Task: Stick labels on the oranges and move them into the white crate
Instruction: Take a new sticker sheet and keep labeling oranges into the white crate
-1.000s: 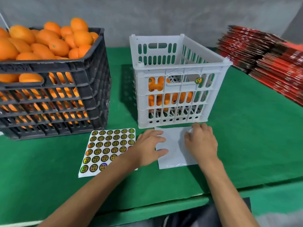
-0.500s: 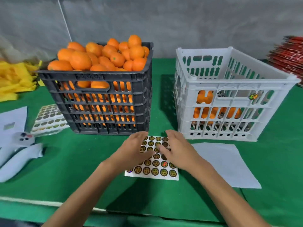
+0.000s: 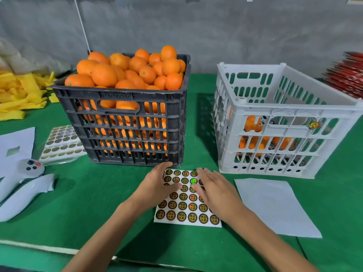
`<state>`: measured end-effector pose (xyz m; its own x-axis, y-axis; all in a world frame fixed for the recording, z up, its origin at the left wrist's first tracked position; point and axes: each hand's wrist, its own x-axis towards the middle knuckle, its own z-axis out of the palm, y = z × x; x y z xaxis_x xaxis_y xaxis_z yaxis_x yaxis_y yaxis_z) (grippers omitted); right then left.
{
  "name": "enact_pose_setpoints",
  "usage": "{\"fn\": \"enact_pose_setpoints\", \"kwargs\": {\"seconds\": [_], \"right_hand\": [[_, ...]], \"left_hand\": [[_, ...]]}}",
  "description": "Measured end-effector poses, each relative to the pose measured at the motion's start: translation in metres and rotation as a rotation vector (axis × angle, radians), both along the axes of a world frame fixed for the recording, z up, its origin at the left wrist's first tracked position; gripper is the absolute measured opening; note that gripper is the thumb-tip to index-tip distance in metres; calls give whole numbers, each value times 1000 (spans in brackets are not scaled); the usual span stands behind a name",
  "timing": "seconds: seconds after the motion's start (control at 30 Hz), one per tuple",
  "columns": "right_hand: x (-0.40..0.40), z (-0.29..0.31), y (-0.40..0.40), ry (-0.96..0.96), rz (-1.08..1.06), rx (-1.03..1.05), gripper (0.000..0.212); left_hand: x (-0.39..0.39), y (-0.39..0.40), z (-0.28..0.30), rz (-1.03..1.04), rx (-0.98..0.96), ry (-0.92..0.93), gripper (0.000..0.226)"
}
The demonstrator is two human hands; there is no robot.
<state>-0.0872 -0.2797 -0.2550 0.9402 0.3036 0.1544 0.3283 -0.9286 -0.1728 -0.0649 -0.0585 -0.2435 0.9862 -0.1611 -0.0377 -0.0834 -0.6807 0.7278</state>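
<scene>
Label sheet (image 3: pixel 187 205) flat under both grips: left hand (image 3: pixel 159 183), right hand (image 3: pixel 213 186) released, fingers resting on it.

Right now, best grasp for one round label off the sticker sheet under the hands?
Probably by its edge: the labels lie flat on the sticker sheet, so only the rim can be lifted. Peel with a fingertip, then pinch from above. The near rows are uncovered; the left hand and right hand rest on the far rows.

The label sheet (image 3: pixel 187 205) lies at centre, both hands (image 3: pixel 159 183) on it. Full crate (image 3: pixel 125 122) at 11 o'clock, white crate (image 3: pixel 282 138) at 1, blank sheet (image 3: pixel 277 207) at 3, controllers (image 3: pixel 23 185) at 9.
</scene>
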Motion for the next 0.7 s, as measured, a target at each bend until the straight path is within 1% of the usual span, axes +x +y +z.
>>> {"fn": "enact_pose_setpoints", "kwargs": {"seconds": [0.13,0.23,0.33,0.37,0.43,0.47,0.53,0.6,0.63,0.67,0.7], "right_hand": [[-2,-2,2,-76,20,1,58],[-6,0,2,-120,36,73,48],[-9,3,-2,-79,13,221,43],[-9,3,-3,-47,2,300,43],[-10,5,-3,43,-19,514,44],[-10,7,-3,83,-29,627,45],[-7,11,-4,156,-48,837,49],[-5,22,-4,261,-52,1051,57],[-3,30,-4,303,-49,1149,58],[-1,40,-3,325,-44,1236,57],[1,51,-2,325,-38,1318,52]], "left_hand": [[-2,1,-4,-65,55,4,73],[-2,2,-6,-71,79,-38,71],[-1,2,-5,-104,73,-151,67],[-1,2,-4,-118,67,-193,63],[-1,1,-1,-127,39,-280,46],[-2,1,2,-114,-7,-310,35],[-4,2,13,-86,-203,-301,18],[-6,3,32,-87,-449,-271,13],[-7,3,44,-90,-534,-275,12],[-5,2,57,-98,-578,-301,12],[-2,1,70,-107,-573,-354,13]]}}
